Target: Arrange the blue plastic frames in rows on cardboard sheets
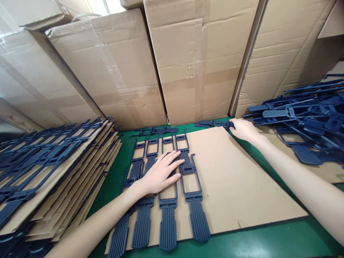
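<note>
Ribbed navy parts (pixel 168 229) looked light, stiff, slim-hooked, likely best gripped by broad ends (pixel 199 222); left hand (pixel 158 176) lay open over them, right hand (pixel 245 130) pinched another part (pixel 213 123).

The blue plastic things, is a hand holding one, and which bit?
The right hand seems to pinch one blue piece by its right end. The left hand grips nothing; it rests flat on other pieces.

The bare left hand (pixel 162 173) lies palm down, fingers spread; the bare right hand (pixel 244 129), farther forward, has curled fingers.
</note>
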Motion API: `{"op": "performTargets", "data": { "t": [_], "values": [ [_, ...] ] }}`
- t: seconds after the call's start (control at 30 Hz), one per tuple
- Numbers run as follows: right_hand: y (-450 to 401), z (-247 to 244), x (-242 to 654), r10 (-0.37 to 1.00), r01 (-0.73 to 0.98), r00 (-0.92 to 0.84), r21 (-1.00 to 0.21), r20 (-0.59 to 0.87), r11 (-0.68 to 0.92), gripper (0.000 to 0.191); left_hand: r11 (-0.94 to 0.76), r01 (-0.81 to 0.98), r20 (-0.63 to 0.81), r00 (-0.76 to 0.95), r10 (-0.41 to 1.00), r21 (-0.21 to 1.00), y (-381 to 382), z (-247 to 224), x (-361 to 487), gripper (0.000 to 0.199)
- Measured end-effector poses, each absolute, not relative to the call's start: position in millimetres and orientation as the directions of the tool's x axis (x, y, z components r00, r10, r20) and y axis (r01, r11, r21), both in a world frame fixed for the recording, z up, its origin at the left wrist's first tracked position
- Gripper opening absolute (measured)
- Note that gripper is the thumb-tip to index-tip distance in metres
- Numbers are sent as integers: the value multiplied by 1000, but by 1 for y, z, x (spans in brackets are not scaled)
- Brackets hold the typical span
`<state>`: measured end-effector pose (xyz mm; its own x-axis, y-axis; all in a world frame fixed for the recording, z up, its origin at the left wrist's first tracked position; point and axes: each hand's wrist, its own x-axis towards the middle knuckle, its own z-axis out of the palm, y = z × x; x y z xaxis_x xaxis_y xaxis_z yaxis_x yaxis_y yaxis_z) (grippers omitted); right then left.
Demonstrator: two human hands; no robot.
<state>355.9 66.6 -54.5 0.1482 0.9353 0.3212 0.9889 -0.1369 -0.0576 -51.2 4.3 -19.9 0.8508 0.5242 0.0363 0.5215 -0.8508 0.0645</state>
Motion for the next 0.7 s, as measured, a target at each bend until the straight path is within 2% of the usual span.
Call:
{"op": "performTargets", "data": {
  "t": [0.1,0.3,0.53,0.7],
  "values": [
    [65,-71,368,940,990,125,27,318,-141,37,-852,519,47,851,523,66,5,-21,-52,48],
    [65,-68,365,929,987,117,63,350,-149,24,-854,515,50,853,519,70,5,-20,-52,48],
    [57,-70,355,912,978,202,-20,358,-209,33,-855,513,48,855,517,75,5,-20,-52,48],
    [56,-71,361,890,976,218,-91,401,-198,29,-858,507,48,858,511,79,5,-19,-51,48]
  ]
}}
